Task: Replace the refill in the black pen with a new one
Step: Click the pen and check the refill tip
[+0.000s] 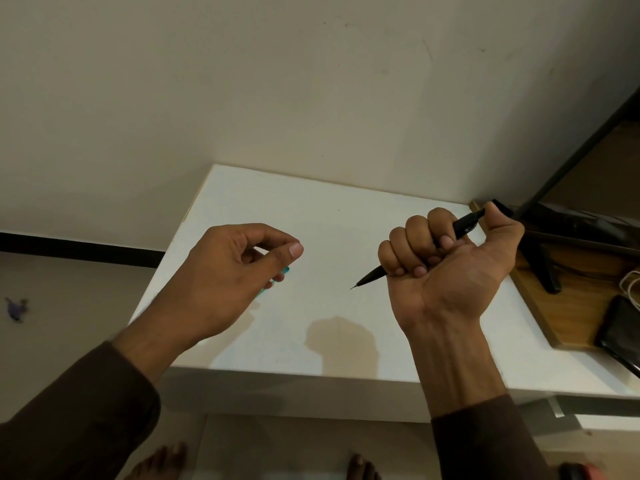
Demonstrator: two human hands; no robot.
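A home room — plain wall (242, 81), white table (311, 220), wooden desk (554, 306), bare feet (162, 462) on tiled floor

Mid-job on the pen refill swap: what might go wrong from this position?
1. The right hand grips the black pen in a full fist, tip exposed and aimed toward the left hand; a quick move might jab it.
2. A teal item shows only partly behind the left hand's fingers; whether it is held is unclear, so it may drop or roll on the white table.
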